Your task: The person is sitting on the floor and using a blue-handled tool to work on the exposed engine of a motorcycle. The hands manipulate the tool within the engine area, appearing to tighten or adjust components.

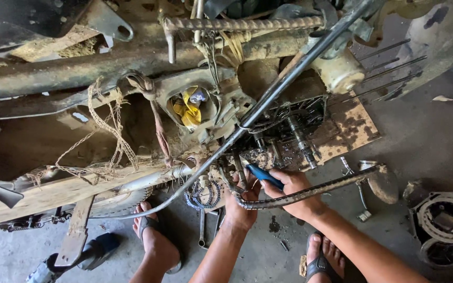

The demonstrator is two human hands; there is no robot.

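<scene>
My right hand (295, 193) is closed around the blue handle of a tool (264, 176), whose tip points into the open, greasy motorcycle engine (284, 131). My left hand (239, 203) is just to its left. Its fingers curl up against dark metal parts at the engine's lower edge, and I cannot tell whether they grip anything. A rusty bent lever (315, 191) crosses in front of both hands. A long dark rod (289, 73) runs diagonally over the engine.
My sandalled feet (153, 236) (322, 258) rest on the concrete floor. A wrench (202, 230) lies between my arms, and round clutch parts (446, 220) sit at the right. A wooden plank (53, 195), frayed rope (112, 131) and a yellow rag (190, 109) are at the left.
</scene>
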